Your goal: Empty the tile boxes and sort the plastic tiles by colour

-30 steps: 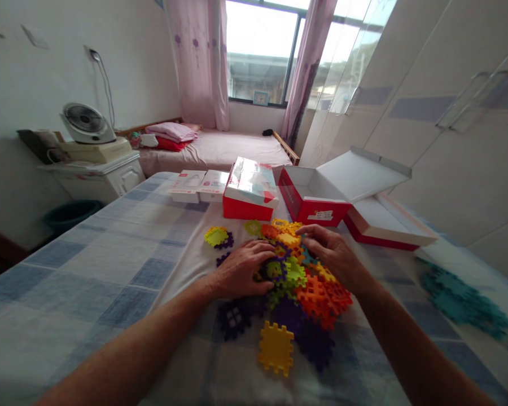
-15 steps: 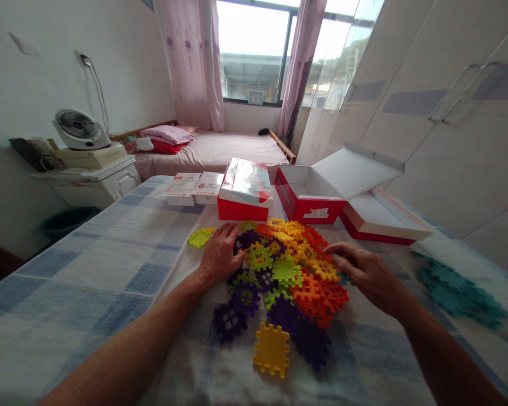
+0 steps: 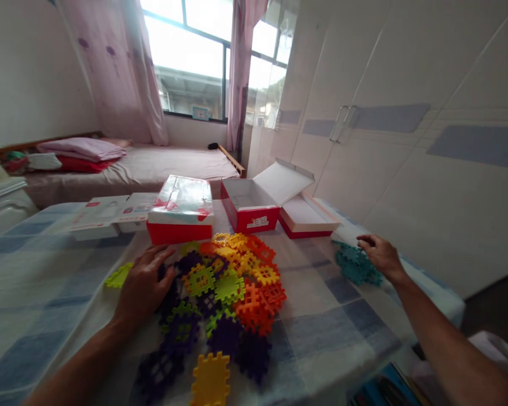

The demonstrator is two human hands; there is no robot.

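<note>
A heap of toothed plastic building tiles (image 3: 228, 287) in yellow, orange, green and purple lies on the checked cloth. My left hand (image 3: 146, 282) rests at the heap's left edge, fingers spread over purple tiles, gripping nothing visible. Left of it is a lime-green tile (image 3: 118, 275), partly covered by the hand. A yellow tile (image 3: 210, 379) lies at the near edge of the heap. Off to the right, my right hand (image 3: 381, 256) hovers at a separate pile of teal tiles (image 3: 355, 264), its fingers loosely bent and apart. No tile shows between them.
Behind the heap stand a closed red-and-white box (image 3: 180, 230), an open red box (image 3: 256, 219) and a shallow box part (image 3: 309, 230). Flat white boxes (image 3: 95, 231) lie at left. The table's right edge drops near a wardrobe (image 3: 385, 141); a bed (image 3: 165, 166) is beyond.
My right hand has moved from the mixed heap's right side to the teal pile. My left hand stays by the heap. The view has turned right.
</note>
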